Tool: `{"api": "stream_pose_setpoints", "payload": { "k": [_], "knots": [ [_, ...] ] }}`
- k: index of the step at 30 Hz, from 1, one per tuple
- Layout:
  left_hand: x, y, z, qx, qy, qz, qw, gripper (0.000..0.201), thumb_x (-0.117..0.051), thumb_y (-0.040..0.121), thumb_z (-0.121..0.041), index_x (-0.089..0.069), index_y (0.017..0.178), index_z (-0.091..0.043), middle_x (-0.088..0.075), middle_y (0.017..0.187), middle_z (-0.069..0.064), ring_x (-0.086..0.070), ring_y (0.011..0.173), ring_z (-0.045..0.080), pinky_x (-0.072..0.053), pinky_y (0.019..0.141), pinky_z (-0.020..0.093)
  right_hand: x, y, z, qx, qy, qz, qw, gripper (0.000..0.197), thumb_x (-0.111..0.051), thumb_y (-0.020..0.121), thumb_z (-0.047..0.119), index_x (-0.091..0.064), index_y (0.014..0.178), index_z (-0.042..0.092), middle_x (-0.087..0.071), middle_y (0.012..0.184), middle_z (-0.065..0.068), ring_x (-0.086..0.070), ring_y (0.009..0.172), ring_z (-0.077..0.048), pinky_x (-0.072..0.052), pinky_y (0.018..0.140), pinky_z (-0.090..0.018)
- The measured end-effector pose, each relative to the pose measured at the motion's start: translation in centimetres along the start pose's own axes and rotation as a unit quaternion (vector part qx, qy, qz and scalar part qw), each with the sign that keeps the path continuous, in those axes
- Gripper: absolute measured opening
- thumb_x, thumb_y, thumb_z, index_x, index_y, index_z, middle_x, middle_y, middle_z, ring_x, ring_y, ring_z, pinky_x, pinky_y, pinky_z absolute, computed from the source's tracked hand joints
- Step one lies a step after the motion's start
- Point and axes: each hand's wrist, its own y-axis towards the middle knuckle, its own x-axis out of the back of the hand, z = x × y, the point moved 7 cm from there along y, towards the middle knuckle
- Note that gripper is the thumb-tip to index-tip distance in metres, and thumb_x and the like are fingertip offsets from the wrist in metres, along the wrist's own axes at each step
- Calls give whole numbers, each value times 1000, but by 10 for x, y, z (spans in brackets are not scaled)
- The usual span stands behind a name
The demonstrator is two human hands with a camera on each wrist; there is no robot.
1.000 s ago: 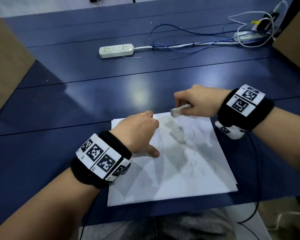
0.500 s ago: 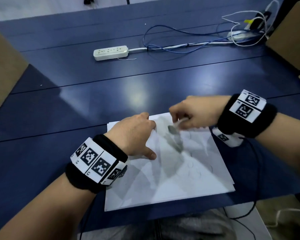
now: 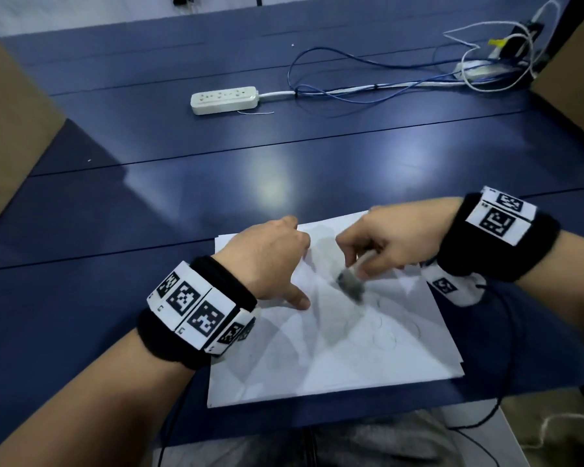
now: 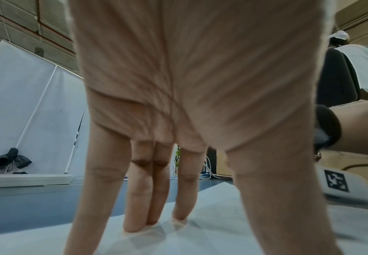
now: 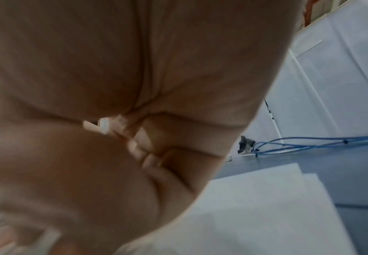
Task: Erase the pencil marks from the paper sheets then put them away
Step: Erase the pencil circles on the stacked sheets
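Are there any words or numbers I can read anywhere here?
None can be read.
White wrist tags with black square code patterns: patterns only, with tiny corner marks too small to read.
White paper sheets: faint pencil loops, no words.
White power strip: no label visible.

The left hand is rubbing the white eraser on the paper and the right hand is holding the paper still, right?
No, swapped: in the head view the right hand rubs the small white eraser on the white paper sheets, while the left hand holds them still.
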Motion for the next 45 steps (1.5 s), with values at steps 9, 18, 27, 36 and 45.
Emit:
{"api": "stream_pose_setpoints", "payload": {
  "k": [9,18,27,36,45],
  "knots": [
    [0,-1,0,4,4,-4,1000,75,-79,63,-66,-58,121,-23,-48,109,-3,-55,89,19,-39,62,30,25,-3,-11,-23,-51,-93,994,19,-60,85,44,-58,89,26,-62,62,4,-61,57,-18,-53,56,-37],
    [1,1,-1,4,8,-6,1000,74,-80,61,-66,-58,117,-22,-47,105,-4,-54,85,19,-41,63,31,51,0,-19,-38,-130,-215,967,27,-51,86,49,-55,92,23,-64,66,6,-60,64,-15,-50,61,-32],
    [3,3,0,4,4,-1,1000,78,-80,62,-65,-57,123,-23,-48,109,-4,-56,91,20,-49,70,34,31,2,-9,-6,-115,-128,985,8,-61,88,29,-58,93,24,-65,75,9,-59,68,-19,-49,64,-33],
    [1,3,1,5,-1,-1,1000,86,-79,63,-65,-50,133,-24,-46,111,-4,-56,97,20,-48,70,34,-1,-9,3,-6,-1,11,1000,7,-66,87,31,-59,88,30,-66,70,2,-62,53,-21,-56,55,-40],
    [1,5,-2,-5,3,0,1000,96,-81,61,-65,-43,141,-30,-40,106,-5,-53,101,20,-46,70,32,23,-2,-1,-7,-45,-93,995,6,-63,87,30,-60,89,25,-65,65,3,-59,52,-9,-55,58,-35]
  ]
}}
